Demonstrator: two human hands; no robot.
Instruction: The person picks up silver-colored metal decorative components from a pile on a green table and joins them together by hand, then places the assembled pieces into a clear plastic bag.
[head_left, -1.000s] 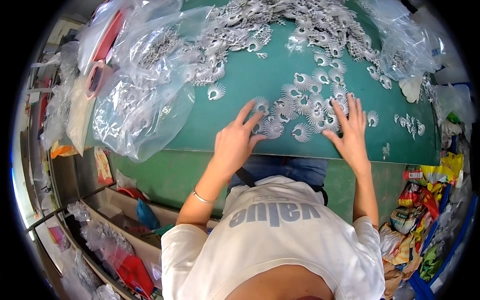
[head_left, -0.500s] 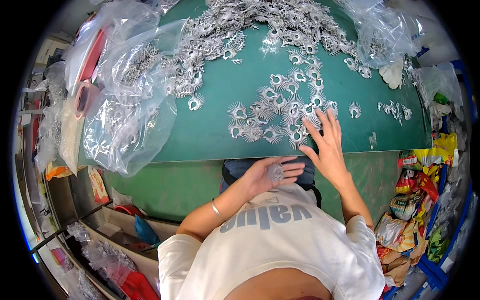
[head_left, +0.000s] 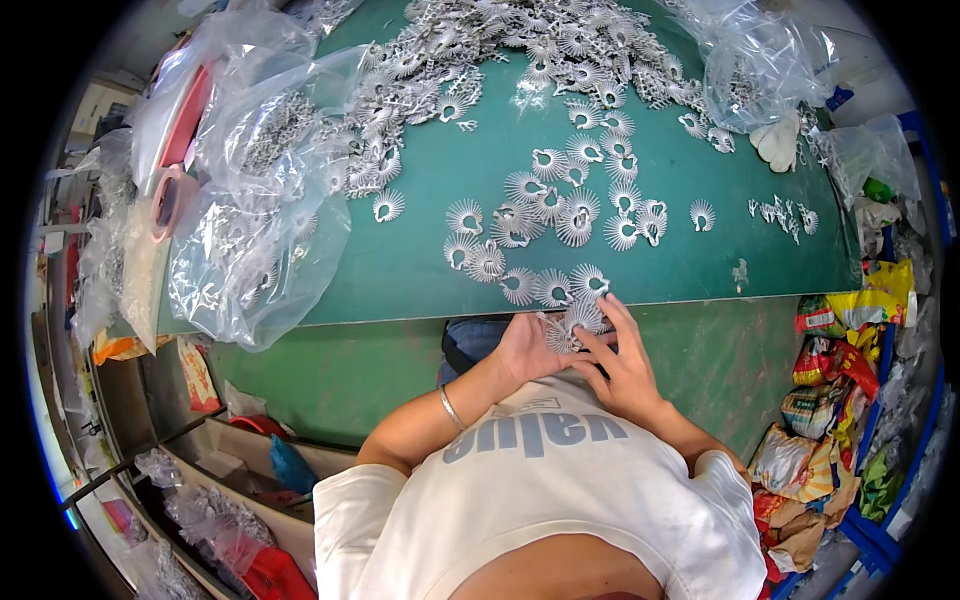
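At the table's near edge, my left hand (head_left: 523, 352) is cupped palm up, with fan-shaped silver-grey pieces (head_left: 561, 333) resting in it. My right hand (head_left: 625, 372) meets it from the right, its fingers bent onto another spiky fan piece (head_left: 584, 318) over the left palm. The fingertips partly cover these pieces, and their exact number cannot be told. Just beyond the hands, several similar fan pieces (head_left: 552, 288) lie by the edge of the green tabletop (head_left: 400, 280). More are scattered farther in, such as a fan piece (head_left: 576, 222) among others.
A large heap of grey pieces (head_left: 560, 30) covers the table's far side. Clear plastic bags (head_left: 255, 260) with parts lie at the left, beside a pink tape roll (head_left: 170, 203). At the right are another clear bag (head_left: 755, 70), a white glove (head_left: 776, 146) and small branched pieces (head_left: 778, 215).
My right hand has drawn back from the tabletop to my left palm, bringing a fan piece. Several fan pieces have shifted toward the near edge. My left hand has stayed nearly in place.
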